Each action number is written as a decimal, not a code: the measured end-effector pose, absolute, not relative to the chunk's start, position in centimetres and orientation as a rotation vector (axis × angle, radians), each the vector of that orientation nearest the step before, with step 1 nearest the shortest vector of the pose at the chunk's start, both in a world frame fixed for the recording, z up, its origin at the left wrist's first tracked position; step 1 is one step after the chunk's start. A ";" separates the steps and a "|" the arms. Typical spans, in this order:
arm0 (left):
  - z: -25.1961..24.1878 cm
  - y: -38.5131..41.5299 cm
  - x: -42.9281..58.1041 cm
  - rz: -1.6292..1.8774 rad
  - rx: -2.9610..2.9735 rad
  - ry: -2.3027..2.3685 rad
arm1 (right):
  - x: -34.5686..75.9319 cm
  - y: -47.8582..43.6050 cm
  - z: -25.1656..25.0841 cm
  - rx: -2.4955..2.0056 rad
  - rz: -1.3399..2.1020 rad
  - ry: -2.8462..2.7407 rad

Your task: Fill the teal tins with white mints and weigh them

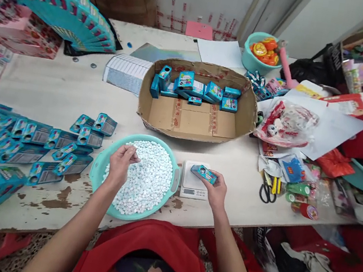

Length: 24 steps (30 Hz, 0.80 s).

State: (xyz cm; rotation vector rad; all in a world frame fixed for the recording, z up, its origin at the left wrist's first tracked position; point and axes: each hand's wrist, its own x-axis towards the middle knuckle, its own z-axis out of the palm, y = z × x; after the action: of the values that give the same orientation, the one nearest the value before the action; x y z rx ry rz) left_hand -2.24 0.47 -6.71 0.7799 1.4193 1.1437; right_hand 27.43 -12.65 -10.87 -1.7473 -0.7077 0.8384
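My left hand hovers over a mint-green plastic basin filled with small white candies. Its fingers are closed in a pinch; whatever they hold, if anything, is too small to make out. Between the fingers and thumb of my right hand is a small blue candy box, tilted on its side above a white digital scale. Whether the box touches the scale, I cannot tell. Beyond the basin, a cut-down cardboard box contains several similar blue boxes.
Many blue boxes lie in rows at the left, with a fanned stack behind them. Black-handled scissors, plastic bags and papers crowd the right. A green bowl of orange toys stands at the back.
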 end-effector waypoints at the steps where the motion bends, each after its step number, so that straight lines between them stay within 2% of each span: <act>1: -7.0 0.4 -2.1 1.117 0.782 1.428 | 27.6 -12.8 -11.6 -1.760 0.839 -0.718; 7: -7.6 0.3 -1.3 1.042 0.820 1.431 | 27.9 -14.3 -11.4 -1.765 0.691 -0.809; 14: -7.7 -0.4 -1.2 0.994 0.836 1.429 | 30.4 -18.4 -11.1 -1.947 0.532 -0.451; 24: -7.7 -1.4 -2.1 0.952 0.812 1.434 | 29.8 -18.8 -11.7 -1.952 0.604 -0.469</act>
State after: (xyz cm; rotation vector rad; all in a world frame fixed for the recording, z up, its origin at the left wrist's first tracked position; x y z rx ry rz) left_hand -2.11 -1.35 -7.74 0.8121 1.4335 0.9524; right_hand 29.76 -18.77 -11.65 -1.9516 -0.4688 0.6038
